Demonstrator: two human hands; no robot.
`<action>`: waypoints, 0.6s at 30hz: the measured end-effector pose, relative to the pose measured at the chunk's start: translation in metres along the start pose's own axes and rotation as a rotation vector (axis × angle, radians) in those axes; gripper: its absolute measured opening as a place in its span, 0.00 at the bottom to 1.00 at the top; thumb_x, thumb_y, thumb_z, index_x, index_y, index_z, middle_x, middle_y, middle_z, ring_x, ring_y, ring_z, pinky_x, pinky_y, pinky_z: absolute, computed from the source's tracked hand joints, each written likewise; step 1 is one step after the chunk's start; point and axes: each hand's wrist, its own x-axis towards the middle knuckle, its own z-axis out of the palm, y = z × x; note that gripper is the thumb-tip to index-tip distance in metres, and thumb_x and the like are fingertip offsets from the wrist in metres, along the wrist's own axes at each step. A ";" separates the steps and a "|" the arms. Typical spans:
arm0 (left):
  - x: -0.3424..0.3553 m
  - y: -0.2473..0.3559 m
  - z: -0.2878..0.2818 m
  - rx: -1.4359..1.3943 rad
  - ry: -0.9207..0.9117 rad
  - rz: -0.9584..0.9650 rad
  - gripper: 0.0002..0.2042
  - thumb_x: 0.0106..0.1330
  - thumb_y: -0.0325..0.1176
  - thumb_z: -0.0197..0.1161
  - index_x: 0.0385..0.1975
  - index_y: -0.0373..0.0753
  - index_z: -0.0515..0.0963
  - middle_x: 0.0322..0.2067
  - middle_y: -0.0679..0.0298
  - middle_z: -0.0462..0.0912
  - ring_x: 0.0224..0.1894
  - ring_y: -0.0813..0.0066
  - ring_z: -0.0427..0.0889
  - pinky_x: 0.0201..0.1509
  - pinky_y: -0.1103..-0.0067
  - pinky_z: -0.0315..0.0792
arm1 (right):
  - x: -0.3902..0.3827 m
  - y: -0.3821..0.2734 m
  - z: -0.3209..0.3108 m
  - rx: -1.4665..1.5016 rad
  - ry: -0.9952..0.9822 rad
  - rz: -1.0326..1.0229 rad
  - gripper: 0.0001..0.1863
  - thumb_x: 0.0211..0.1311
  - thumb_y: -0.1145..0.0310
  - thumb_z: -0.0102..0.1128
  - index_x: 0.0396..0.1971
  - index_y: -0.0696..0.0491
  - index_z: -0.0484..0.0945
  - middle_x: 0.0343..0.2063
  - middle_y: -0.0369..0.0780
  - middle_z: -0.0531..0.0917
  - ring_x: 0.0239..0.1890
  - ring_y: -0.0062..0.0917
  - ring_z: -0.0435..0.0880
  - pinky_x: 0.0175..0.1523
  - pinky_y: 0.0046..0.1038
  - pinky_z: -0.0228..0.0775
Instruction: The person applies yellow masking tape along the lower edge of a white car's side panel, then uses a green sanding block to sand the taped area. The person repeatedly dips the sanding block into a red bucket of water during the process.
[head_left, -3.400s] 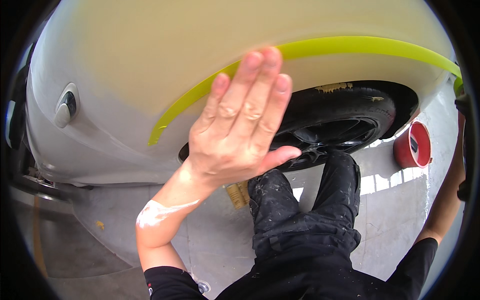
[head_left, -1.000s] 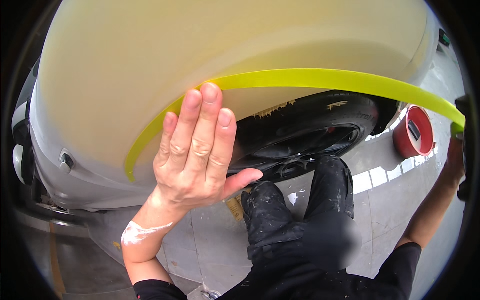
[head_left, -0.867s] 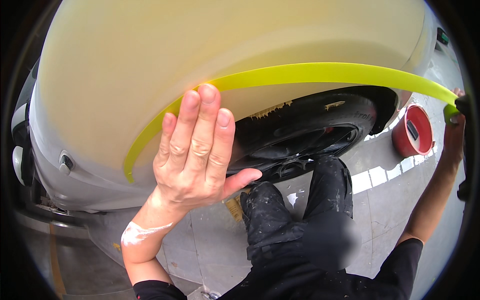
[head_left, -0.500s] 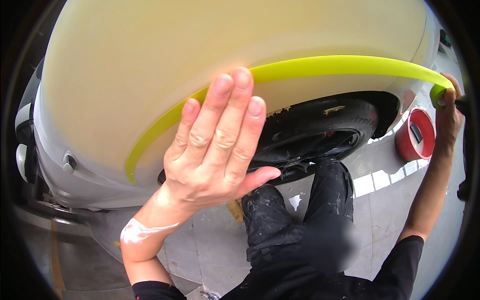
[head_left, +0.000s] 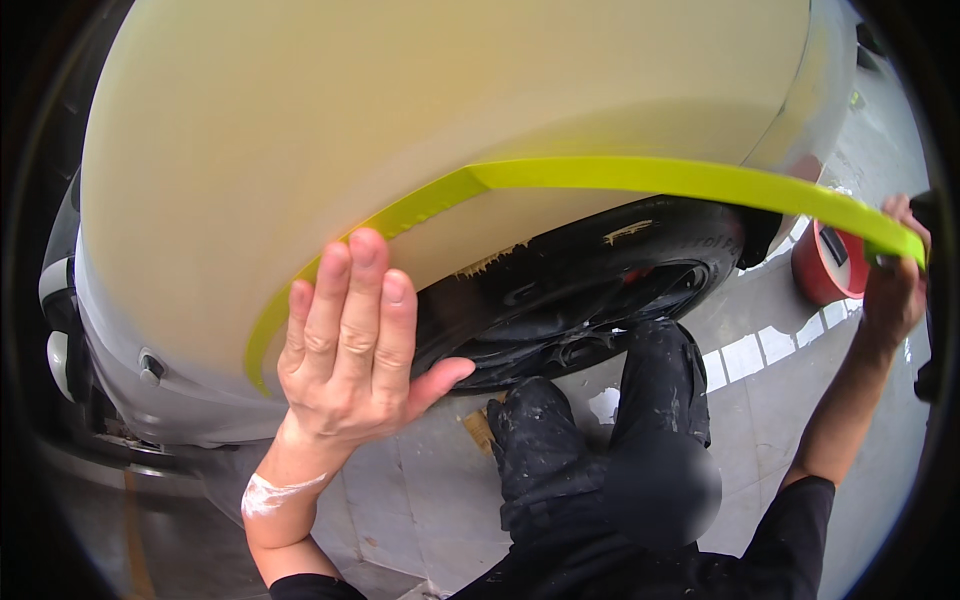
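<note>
A yellow-green masking tape strip (head_left: 640, 173) arcs over the wheel opening of a pale, matte car body panel (head_left: 300, 130). My left hand (head_left: 345, 355) lies flat and open, its fingertips over the tape's left stretch, the thumb spread out to the right. At the far right, the fingers of my right hand (head_left: 893, 290) close around the tape where it ends; the roll is mostly hidden. Between my hands the tape has a kink, and from there it runs tight to my right hand. Along the lower edge of the left stretch it looks wavy.
Below the panel sits a black wheel (head_left: 600, 290) with torn masking scraps near its top. A red bucket (head_left: 822, 280) with a dark block inside stands on the grey tiled floor near my right forearm. My dark-trousered knees (head_left: 660, 390) are close to the wheel.
My left hand has slid down and left along the tape. My right hand has dropped lower with the tape, and a kink now shows in the strip. The view has shifted slightly.
</note>
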 end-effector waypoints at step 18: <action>-0.010 0.008 0.014 -0.037 0.056 -0.023 0.39 0.79 0.61 0.50 0.72 0.27 0.67 0.70 0.37 0.72 0.78 0.40 0.64 0.84 0.52 0.48 | 0.011 -0.001 -0.019 -0.181 0.065 0.138 0.26 0.80 0.51 0.58 0.64 0.57 0.78 0.62 0.47 0.80 0.64 0.35 0.79 0.74 0.38 0.66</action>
